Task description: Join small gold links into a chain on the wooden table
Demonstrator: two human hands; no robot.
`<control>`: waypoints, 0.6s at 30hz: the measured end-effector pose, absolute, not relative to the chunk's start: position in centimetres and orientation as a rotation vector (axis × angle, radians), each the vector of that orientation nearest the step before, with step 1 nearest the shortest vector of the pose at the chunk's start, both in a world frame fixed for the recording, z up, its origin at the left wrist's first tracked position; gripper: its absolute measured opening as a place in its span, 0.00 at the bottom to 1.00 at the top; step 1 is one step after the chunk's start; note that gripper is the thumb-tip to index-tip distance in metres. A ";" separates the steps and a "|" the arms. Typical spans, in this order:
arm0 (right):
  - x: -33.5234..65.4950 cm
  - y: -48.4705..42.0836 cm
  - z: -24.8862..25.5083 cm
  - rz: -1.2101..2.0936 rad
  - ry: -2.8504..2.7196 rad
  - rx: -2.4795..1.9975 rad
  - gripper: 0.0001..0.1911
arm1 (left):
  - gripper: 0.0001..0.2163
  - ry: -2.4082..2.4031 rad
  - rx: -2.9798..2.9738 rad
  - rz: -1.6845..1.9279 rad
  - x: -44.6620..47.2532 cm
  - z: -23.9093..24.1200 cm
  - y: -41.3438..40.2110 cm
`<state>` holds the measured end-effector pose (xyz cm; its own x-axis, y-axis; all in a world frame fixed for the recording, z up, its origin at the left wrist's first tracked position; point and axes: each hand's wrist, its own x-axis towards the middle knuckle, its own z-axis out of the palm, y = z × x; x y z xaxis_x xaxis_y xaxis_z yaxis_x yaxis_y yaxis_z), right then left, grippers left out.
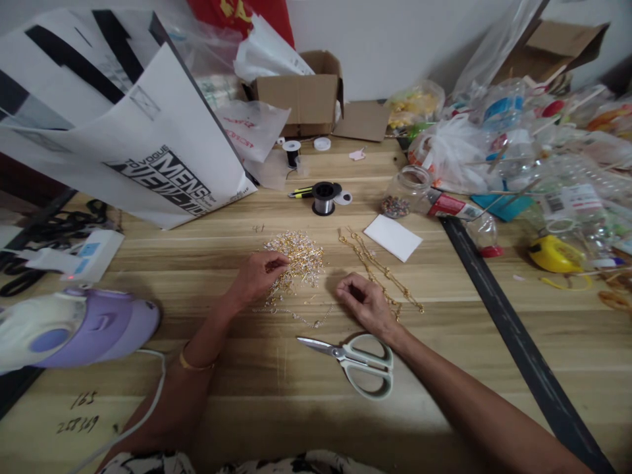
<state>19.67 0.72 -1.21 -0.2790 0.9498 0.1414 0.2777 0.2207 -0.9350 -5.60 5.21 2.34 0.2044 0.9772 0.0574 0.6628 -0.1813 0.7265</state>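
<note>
The left hand (257, 273) is resting at the centre of the frame, its fingertips reaching over a loose heap of tiny gold, silver and clear beads or findings (300, 253); thumb and forefinger are bending close together, though whether they are pinching a piece I cannot tell. A careless drag of those fingers could be scattering bits across the wooden table (434, 342), since nothing is walling the heap in. The right hand (368, 303), right of centre, is curling with fingertips near the thumb; whether it is gripping anything is not showing. Its wrist side is lying against a doubled gold-coloured beaded chain (382, 266), so a sudden lift could be snagging or tangling the links. A thin silver-coloured chain with small beads (316, 323) is stretching just below the heap, where sliding pieces could be mixing with it. Steel scissors with pale grey-green handles (344, 359) are lying spread slightly below the right hand, lower centre; a lowered wrist could be knocking them, and their blade tip is pointing left, toward where the left forearm could be brushing it.
</note>
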 end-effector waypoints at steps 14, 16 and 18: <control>19.8 0.7 -1.1 1.065 -1.742 -1.154 0.07 | 0.06 1.523 1.938 0.710 -5.7 2.0 5.3; 19.8 0.7 -1.2 1.059 -1.740 -1.146 0.08 | 0.06 1.525 1.940 0.708 -5.7 2.0 5.3; 19.7 0.7 -1.2 1.058 -1.734 -1.143 0.08 | 0.06 1.531 1.941 0.707 -5.6 2.1 5.3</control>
